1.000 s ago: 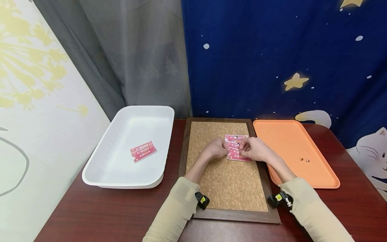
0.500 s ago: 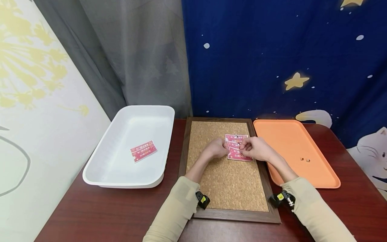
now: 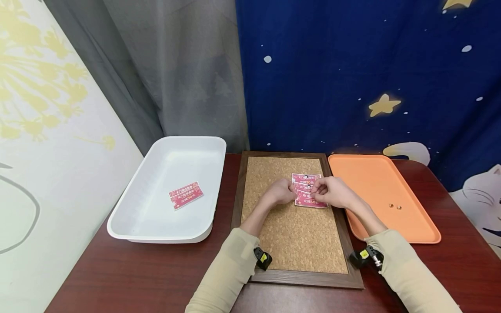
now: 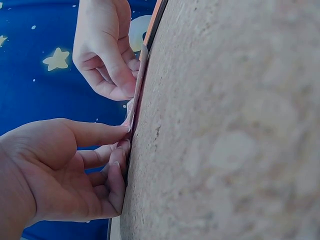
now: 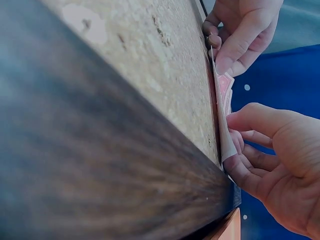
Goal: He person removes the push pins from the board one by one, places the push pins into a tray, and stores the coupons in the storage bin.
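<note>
Three pink coupons overlap in a column on the upper right of a framed corkboard (image 3: 289, 243). A small dark tack head shows on the top coupon (image 3: 297, 178) and on the middle one. My left hand (image 3: 279, 191) pinches the left edge of the lowest coupon (image 3: 303, 202), thumb in front and other fingers at the edge. My right hand (image 3: 332, 192) bends over its right part, thumb and index together near its middle. They seem to pinch a thumbtack, though the fingertips hide it. In the right wrist view the right hand (image 5: 280, 155) also touches the coupon's slightly lifted right edge.
To the left stands a deep white basin (image 3: 156, 221) with two overlapping pink coupons (image 3: 186, 196) inside. An orange tray (image 3: 368, 174) on the right, beside the board, holds two small tacks (image 3: 399, 208). All stand on a dark red table (image 3: 148, 278) against curtains.
Hardly anything differs. Both hands stay at the lowest coupon, with only a tiny shift of the right wrist; the whole view drifts slightly.
</note>
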`<action>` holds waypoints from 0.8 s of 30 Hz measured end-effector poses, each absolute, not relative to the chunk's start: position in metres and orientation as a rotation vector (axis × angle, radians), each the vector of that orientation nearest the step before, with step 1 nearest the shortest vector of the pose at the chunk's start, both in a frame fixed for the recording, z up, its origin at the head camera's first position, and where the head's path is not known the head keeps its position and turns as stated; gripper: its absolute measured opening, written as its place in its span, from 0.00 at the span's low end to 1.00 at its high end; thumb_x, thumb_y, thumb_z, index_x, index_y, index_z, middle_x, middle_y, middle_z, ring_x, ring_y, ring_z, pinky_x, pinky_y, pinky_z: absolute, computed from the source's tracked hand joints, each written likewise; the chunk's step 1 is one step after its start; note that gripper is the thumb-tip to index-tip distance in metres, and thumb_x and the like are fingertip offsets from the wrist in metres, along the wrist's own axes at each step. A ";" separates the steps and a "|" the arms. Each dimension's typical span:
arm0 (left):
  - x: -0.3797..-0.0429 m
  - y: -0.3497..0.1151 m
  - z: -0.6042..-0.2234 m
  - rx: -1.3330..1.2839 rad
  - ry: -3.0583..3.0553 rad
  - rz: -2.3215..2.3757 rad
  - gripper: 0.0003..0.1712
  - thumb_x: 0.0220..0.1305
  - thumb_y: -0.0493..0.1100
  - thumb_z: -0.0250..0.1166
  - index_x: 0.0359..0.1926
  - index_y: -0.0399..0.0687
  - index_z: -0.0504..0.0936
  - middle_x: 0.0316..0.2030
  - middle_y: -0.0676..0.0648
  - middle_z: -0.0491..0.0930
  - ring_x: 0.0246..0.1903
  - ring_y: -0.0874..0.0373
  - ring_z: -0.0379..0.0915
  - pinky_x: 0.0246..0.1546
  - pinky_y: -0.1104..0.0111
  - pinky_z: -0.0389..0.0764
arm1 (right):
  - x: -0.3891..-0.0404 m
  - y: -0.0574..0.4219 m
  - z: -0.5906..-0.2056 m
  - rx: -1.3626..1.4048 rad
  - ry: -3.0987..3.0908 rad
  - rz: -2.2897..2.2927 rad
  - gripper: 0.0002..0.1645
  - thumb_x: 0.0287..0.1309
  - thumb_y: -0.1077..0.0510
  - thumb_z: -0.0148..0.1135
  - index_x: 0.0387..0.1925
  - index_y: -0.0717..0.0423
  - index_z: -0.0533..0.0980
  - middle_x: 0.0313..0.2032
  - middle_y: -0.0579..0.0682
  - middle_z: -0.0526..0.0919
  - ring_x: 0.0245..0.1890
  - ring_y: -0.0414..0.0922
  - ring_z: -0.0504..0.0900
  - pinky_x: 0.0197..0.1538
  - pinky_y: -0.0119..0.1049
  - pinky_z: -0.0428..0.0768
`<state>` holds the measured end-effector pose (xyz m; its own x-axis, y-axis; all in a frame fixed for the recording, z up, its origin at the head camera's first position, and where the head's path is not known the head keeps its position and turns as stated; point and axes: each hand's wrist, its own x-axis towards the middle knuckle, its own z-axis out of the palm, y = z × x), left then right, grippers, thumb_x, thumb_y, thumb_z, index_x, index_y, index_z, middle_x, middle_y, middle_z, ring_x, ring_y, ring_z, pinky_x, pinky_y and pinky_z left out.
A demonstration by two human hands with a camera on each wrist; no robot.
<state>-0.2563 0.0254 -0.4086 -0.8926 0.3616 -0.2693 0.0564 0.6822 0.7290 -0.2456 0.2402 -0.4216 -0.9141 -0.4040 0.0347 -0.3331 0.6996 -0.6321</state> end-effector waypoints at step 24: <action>-0.250 0.019 -0.410 0.337 2.462 1.219 0.22 0.63 0.29 0.63 0.14 0.46 0.70 0.16 0.53 0.65 0.15 0.62 0.56 0.17 0.72 0.56 | -0.229 0.249 -0.422 -0.520 2.670 -1.250 0.06 0.66 0.62 0.66 0.38 0.63 0.82 0.31 0.51 0.86 0.30 0.45 0.84 0.34 0.34 0.81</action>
